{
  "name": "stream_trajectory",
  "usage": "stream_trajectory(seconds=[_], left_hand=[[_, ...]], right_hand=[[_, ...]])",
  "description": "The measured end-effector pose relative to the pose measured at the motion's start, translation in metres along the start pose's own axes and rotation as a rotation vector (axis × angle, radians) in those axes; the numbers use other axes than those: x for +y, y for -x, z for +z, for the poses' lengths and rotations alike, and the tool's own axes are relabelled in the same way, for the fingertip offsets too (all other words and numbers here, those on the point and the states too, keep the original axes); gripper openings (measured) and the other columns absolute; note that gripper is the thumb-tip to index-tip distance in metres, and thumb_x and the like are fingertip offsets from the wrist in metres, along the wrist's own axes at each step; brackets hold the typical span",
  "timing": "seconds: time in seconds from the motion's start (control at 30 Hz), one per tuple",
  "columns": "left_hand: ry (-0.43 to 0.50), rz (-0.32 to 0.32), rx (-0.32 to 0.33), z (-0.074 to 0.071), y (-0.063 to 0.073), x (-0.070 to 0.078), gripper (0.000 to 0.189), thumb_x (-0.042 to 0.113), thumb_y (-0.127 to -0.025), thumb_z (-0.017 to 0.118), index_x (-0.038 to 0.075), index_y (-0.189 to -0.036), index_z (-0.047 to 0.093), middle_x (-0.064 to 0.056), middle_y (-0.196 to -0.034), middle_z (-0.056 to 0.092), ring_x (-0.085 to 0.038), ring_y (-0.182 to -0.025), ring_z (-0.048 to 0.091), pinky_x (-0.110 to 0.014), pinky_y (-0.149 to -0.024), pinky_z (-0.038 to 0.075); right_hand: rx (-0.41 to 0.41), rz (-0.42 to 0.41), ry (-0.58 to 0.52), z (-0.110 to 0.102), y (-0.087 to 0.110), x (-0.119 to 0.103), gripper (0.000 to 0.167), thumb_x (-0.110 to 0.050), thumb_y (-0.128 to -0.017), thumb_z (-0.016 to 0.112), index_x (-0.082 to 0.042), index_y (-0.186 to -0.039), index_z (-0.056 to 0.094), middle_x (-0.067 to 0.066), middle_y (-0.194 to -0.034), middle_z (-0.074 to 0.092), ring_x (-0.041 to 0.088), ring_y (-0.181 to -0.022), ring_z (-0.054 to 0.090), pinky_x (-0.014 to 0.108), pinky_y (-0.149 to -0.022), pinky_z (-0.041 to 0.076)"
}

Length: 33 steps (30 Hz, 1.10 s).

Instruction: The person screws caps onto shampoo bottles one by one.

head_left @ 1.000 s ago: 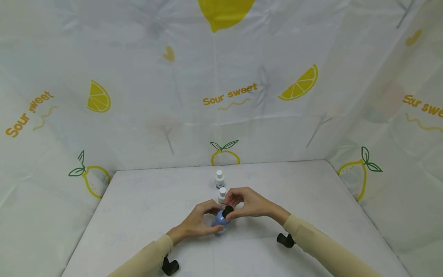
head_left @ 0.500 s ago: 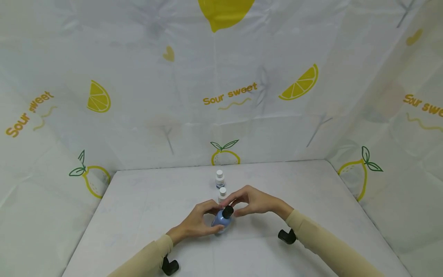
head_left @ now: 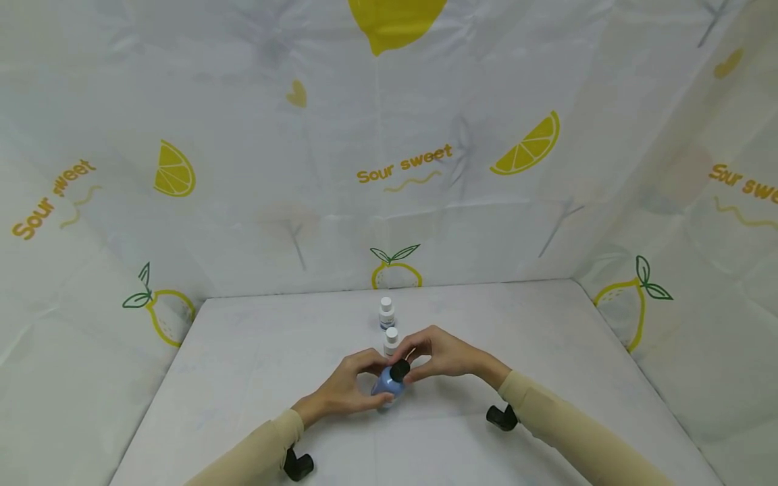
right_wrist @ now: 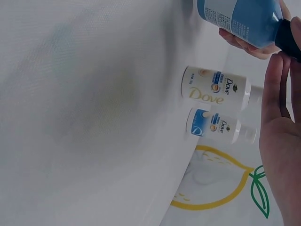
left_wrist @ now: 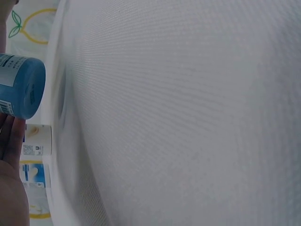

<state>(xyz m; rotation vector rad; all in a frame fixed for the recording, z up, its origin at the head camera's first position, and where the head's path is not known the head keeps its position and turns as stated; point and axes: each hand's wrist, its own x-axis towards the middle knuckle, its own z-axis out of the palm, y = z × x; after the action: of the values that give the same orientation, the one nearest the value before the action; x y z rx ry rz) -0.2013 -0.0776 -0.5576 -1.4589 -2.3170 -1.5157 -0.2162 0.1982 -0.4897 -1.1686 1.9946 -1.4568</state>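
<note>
My left hand (head_left: 348,386) grips a blue bottle (head_left: 383,387) round its body, thumb in front and fingers behind. The bottle is held tilted; its base shows in the left wrist view, apart from the table. On its neck sits a black cap (head_left: 400,370), which leans to the upper right. My right hand (head_left: 445,354) pinches this cap (right_wrist: 286,39) between thumb and fingertips. Just behind the hands stands a white Dove bottle (right_wrist: 216,87), upright and partly hidden in the head view. A second white Dove bottle (right_wrist: 216,125), with a blue patch on its label, stands farther back.
A white cloth covers the table (head_left: 267,351). White sheeting (head_left: 273,223) with lemon prints rises behind it and on both sides. Black wrist-worn devices hang under the left sleeve (head_left: 261,445) and the right sleeve (head_left: 565,425).
The right hand's fingers shift around the cap: the thumb comes off its front, moves right, and then closes in on its right side. The left hand and bottle barely move.
</note>
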Motion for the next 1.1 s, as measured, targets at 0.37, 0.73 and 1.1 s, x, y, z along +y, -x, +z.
stream_trajectory(seconds=[0.37, 0.73, 1.1], left_hand=[[0.041, -0.021, 0.001, 0.004, 0.001, -0.001, 0.047, 0.011, -0.087, 0.091, 0.008, -0.129, 0.069, -0.008, -0.116, 0.073, -0.007, -0.107, 0.073, -0.028, -0.095, 0.066], [0.018, -0.009, -0.004, 0.004, 0.000, 0.001, 0.045, 0.013, -0.088, 0.091, 0.010, -0.127, 0.069, -0.006, -0.114, 0.073, -0.005, -0.106, 0.072, -0.028, -0.093, 0.067], [0.014, 0.004, -0.001, 0.005, 0.000, 0.000, 0.045, 0.012, -0.088, 0.091, 0.010, -0.126, 0.069, -0.007, -0.112, 0.073, -0.004, -0.105, 0.072, -0.028, -0.091, 0.067]], right_hand=[[0.090, 0.093, 0.091, 0.008, 0.001, -0.004, 0.033, -0.013, -0.085, 0.093, -0.008, -0.112, 0.075, 0.011, -0.110, 0.076, 0.005, -0.097, 0.069, 0.030, -0.093, 0.065], [0.150, 0.141, 0.167, 0.014, 0.000, -0.008, 0.036, -0.022, -0.083, 0.096, -0.013, -0.105, 0.070, 0.000, -0.101, 0.071, 0.004, -0.090, 0.066, 0.039, -0.088, 0.066], [0.168, 0.120, 0.194, 0.017, 0.000, -0.005, 0.038, -0.026, -0.082, 0.098, -0.013, -0.100, 0.067, 0.000, -0.094, 0.070, 0.003, -0.084, 0.066, 0.043, -0.082, 0.066]])
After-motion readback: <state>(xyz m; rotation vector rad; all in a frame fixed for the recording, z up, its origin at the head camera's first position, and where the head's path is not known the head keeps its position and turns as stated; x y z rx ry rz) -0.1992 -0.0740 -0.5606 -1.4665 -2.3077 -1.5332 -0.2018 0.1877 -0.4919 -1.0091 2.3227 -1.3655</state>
